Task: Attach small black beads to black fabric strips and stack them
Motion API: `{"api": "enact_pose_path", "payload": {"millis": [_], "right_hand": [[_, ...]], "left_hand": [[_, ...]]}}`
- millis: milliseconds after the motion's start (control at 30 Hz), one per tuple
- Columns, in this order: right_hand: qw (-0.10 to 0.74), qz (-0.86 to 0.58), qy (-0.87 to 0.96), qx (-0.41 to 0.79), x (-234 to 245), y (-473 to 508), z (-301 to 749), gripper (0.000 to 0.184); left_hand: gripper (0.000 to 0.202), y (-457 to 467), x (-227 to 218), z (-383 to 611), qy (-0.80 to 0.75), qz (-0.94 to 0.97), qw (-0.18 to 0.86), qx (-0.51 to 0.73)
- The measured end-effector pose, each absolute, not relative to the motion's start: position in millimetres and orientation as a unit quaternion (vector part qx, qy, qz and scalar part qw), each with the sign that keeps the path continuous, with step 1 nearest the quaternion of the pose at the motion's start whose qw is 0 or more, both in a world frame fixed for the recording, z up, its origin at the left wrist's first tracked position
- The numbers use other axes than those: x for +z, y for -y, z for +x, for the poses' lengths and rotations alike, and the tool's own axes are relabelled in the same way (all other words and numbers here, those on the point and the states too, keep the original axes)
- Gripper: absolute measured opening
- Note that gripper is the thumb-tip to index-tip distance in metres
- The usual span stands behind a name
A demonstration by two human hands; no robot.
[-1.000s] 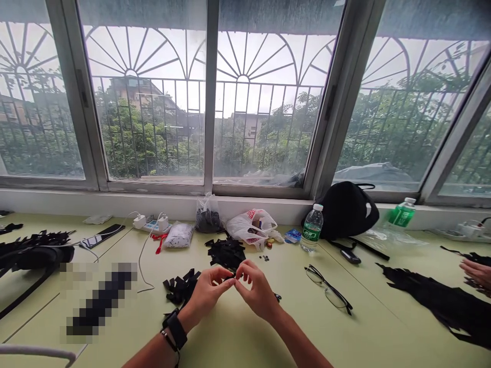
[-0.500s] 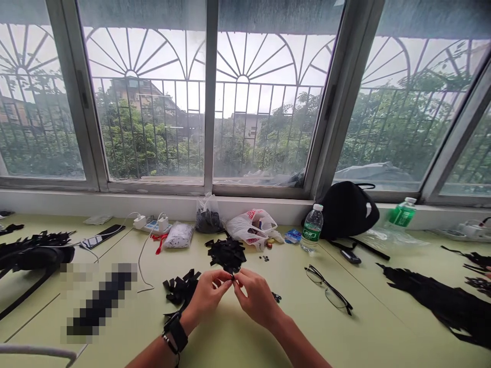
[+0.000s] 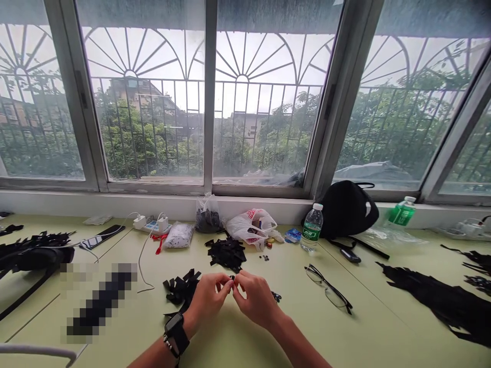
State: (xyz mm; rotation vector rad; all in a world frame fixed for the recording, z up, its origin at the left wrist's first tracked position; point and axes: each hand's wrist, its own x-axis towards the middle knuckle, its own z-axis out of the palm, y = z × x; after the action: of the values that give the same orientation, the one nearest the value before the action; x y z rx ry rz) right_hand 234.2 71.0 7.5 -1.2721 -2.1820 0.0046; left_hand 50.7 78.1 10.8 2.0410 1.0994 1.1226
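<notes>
My left hand (image 3: 207, 297) and my right hand (image 3: 256, 300) meet over the table, thumbs and fingertips pinched together. Between them a small black piece (image 3: 232, 277) just shows; the fingers cover most of it, so its exact kind is hard to make out. Right behind the fingertips lies a heap of short black fabric strips (image 3: 226, 254). A second pile of black strips (image 3: 181, 287) is beside my left hand, partly covered by it. Small dark metallic-looking parts (image 3: 276, 296) sit just past my right hand, with a few more small parts (image 3: 264, 258) farther back.
Eyeglasses (image 3: 330, 289) lie to the right, below a water bottle (image 3: 312, 228) and a black cap (image 3: 347, 209). Plastic bags (image 3: 253, 228) line the window side. At left are a power strip (image 3: 151, 225), a cable (image 3: 142, 266) and a phone (image 3: 102, 236). Long black strips (image 3: 437, 296) cover the far right.
My fingertips have drawn slightly nearer to me and closed tighter around the small black piece. The left wrist has turned a little. Everything on the table stays put.
</notes>
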Motion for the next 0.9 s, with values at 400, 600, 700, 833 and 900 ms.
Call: {"api": "enact_pose_path", "payload": {"millis": [400,600,700,833,900], "right_hand": [[0.241,-0.457,0.851,-0.096,12.6,-63.5,229.7,0.014],[0.230,-0.460,0.852,-0.099,10.6,-63.1,231.1,0.014],[0.220,-0.465,0.852,-0.096,9.6,-63.6,230.8,0.014],[0.207,-0.470,0.853,-0.092,9.2,-63.9,229.7,0.013],[0.200,-0.469,0.856,-0.090,8.7,-63.7,228.9,0.014]], "left_hand": [[0.021,-72.3,13.3,48.9,-0.443,0.802,0.169,0.363],[0.022,-70.8,14.9,48.2,-0.444,0.811,0.157,0.347],[0.023,-70.2,16.1,48.0,-0.437,0.821,0.152,0.335],[0.024,-70.8,16.9,47.3,-0.431,0.830,0.155,0.319],[0.024,-71.8,16.0,46.9,-0.430,0.831,0.158,0.315]]}}
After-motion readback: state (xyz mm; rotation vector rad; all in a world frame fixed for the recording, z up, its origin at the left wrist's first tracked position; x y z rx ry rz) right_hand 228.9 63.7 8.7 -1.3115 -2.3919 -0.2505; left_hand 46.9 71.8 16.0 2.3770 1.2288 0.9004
